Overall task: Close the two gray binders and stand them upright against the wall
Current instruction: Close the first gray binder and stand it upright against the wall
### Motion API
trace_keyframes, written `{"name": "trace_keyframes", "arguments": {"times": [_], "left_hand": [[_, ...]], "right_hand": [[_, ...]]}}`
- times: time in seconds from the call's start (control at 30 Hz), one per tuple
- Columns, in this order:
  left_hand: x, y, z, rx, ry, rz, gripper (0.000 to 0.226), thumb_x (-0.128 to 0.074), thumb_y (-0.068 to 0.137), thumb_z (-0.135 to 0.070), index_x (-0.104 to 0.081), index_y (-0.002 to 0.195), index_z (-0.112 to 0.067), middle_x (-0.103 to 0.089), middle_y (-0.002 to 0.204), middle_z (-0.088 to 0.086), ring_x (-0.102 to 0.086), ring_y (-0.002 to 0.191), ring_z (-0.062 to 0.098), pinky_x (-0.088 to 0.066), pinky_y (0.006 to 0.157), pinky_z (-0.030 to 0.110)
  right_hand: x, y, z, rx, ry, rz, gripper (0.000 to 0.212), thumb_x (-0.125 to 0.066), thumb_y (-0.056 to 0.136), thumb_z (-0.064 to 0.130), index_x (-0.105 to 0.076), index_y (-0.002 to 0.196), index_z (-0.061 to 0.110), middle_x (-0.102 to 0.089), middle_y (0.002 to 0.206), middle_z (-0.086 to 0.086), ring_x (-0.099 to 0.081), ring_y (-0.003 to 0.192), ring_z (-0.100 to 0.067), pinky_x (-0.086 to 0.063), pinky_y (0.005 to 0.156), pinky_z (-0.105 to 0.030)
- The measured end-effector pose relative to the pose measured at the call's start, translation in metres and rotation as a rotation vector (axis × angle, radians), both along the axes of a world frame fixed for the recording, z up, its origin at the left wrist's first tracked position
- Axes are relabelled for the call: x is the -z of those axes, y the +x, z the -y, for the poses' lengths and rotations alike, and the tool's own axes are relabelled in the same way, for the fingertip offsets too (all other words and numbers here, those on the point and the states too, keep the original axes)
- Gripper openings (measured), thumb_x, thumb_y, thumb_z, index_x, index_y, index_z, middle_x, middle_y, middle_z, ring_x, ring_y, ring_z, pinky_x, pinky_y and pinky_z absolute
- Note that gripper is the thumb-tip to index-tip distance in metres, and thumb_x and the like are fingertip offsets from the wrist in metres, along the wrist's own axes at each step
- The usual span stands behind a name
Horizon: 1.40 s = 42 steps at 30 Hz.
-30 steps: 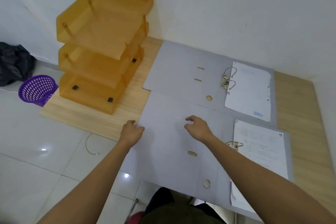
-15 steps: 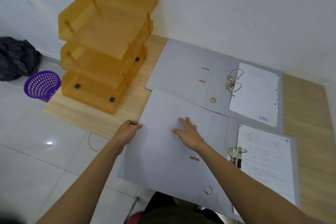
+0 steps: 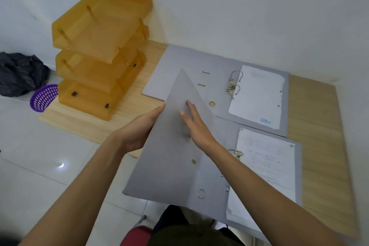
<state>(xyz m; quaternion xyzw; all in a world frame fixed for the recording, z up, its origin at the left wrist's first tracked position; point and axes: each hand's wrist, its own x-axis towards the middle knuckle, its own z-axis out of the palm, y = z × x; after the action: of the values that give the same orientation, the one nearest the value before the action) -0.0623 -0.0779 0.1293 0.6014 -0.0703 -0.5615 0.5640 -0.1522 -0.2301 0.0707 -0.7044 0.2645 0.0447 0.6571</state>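
Observation:
Two gray binders lie open on a wooden desk. The far binder lies flat near the wall, its metal rings holding a white sheet. The near binder has its left cover raised off the desk and tilted up. My left hand holds that cover from underneath at its left edge. My right hand rests flat on the cover's inner face, fingers spread. Printed papers sit on the near binder's right half beside its rings.
An orange three-tier paper tray stands on the desk's left end by the white wall. Off the desk's left edge, a purple basket and a black bag sit on the tiled floor. Bare wood shows at the right.
The near binder's left cover has risen from flat on the desk to a steep tilt. My left hand has slid under its edge, and my right hand has gone up with it.

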Motion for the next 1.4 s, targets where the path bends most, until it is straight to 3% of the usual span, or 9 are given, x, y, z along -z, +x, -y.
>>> {"name": "trace_keyframes", "arguments": {"times": [0.17, 0.3, 0.4, 0.63, 0.73, 0.83, 1.0, 1.17, 1.4], "left_hand": [[0.004, -0.061, 0.068, 0.028, -0.075, 0.112, 0.059, -0.023, 0.101, -0.064, -0.051, 0.146, -0.036, -0.064, 0.142, -0.003, -0.062, 0.129, 0.019, -0.051, 0.104, 0.041], [0.031, -0.102, 0.113, 0.101, -0.042, 0.264, 0.069, -0.034, 0.089, -0.08, -0.034, 0.152, -0.052, -0.037, 0.163, -0.01, -0.037, 0.149, 0.015, -0.03, 0.121, 0.05], [0.054, -0.126, 0.147, 0.163, 0.05, 0.36, 0.085, -0.032, 0.082, -0.088, -0.011, 0.157, -0.052, -0.01, 0.161, -0.029, -0.018, 0.152, 0.002, -0.012, 0.125, 0.038], [0.106, -0.164, 0.172, 0.373, 0.349, 0.692, 0.08, -0.041, 0.1, -0.056, 0.003, 0.162, -0.033, 0.016, 0.171, -0.007, 0.016, 0.157, 0.023, 0.001, 0.124, 0.057], [0.121, -0.174, 0.166, 0.394, 0.441, 0.819, 0.088, -0.052, 0.097, -0.053, -0.001, 0.163, -0.027, 0.013, 0.172, -0.005, 0.012, 0.158, 0.023, -0.004, 0.123, 0.059], [0.136, -0.187, 0.157, 0.119, 0.406, 0.809, 0.088, -0.067, 0.092, -0.036, -0.018, 0.161, -0.014, -0.009, 0.171, 0.003, -0.009, 0.158, 0.029, -0.019, 0.123, 0.048], [0.14, -0.206, 0.147, -0.15, 0.442, 0.62, 0.068, -0.069, 0.091, -0.032, -0.042, 0.15, -0.01, -0.053, 0.149, 0.009, -0.053, 0.135, 0.029, -0.044, 0.098, 0.033], [0.14, -0.214, 0.146, -0.137, 0.483, 0.6, 0.068, -0.067, 0.092, -0.037, -0.039, 0.15, -0.013, -0.057, 0.144, 0.01, -0.058, 0.127, 0.031, -0.043, 0.091, 0.031], [0.143, -0.223, 0.149, -0.097, 0.485, 0.64, 0.074, -0.075, 0.087, -0.029, -0.037, 0.15, -0.017, -0.057, 0.141, 0.005, -0.058, 0.126, 0.03, -0.045, 0.095, 0.033]], "right_hand": [[-0.031, -0.04, 0.039, 0.131, 0.25, 0.067, 0.071, -0.036, 0.092, 0.072, -0.015, 0.156, 0.049, -0.028, 0.152, 0.026, -0.031, 0.141, -0.009, -0.039, 0.112, -0.058], [-0.048, -0.07, 0.077, 0.266, 0.439, 0.075, 0.067, -0.045, 0.094, 0.065, -0.03, 0.154, 0.04, -0.044, 0.139, 0.014, -0.05, 0.133, -0.026, -0.049, 0.101, -0.059], [-0.053, -0.096, 0.115, 0.333, 0.342, 0.023, 0.059, -0.066, 0.087, 0.045, -0.049, 0.142, 0.029, -0.063, 0.135, 0.002, -0.062, 0.122, -0.029, -0.057, 0.093, -0.049], [-0.019, -0.18, 0.19, 0.599, 0.043, -0.099, 0.038, -0.067, 0.082, -0.004, -0.069, 0.118, 0.006, -0.075, 0.115, -0.013, -0.072, 0.1, -0.031, -0.059, 0.09, -0.049], [0.009, -0.214, 0.211, 0.72, 0.039, -0.177, 0.05, -0.071, 0.08, -0.005, -0.061, 0.128, 0.004, -0.071, 0.122, -0.016, -0.07, 0.103, -0.033, -0.059, 0.089, -0.045], [0.032, -0.237, 0.22, 0.769, -0.055, -0.286, 0.079, -0.072, 0.08, 0.002, -0.036, 0.149, 0.015, -0.057, 0.138, -0.011, -0.062, 0.115, -0.03, -0.054, 0.087, -0.038], [0.042, -0.231, 0.2, 0.338, -0.696, -0.403, 0.095, -0.071, 0.082, 0.023, -0.016, 0.159, 0.028, -0.009, 0.168, -0.007, -0.018, 0.152, -0.031, -0.028, 0.116, -0.048], [0.071, -0.217, 0.166, -0.142, -0.529, -0.396, 0.087, -0.063, 0.09, 0.041, -0.011, 0.16, 0.035, 0.011, 0.17, 0.002, 0.009, 0.156, -0.03, -0.008, 0.121, -0.06], [0.101, -0.251, 0.172, -0.205, -0.539, -0.517, 0.087, -0.054, 0.093, 0.055, 0.003, 0.158, 0.045, 0.022, 0.166, 0.014, 0.02, 0.154, -0.029, -0.011, 0.111, -0.076]]}}
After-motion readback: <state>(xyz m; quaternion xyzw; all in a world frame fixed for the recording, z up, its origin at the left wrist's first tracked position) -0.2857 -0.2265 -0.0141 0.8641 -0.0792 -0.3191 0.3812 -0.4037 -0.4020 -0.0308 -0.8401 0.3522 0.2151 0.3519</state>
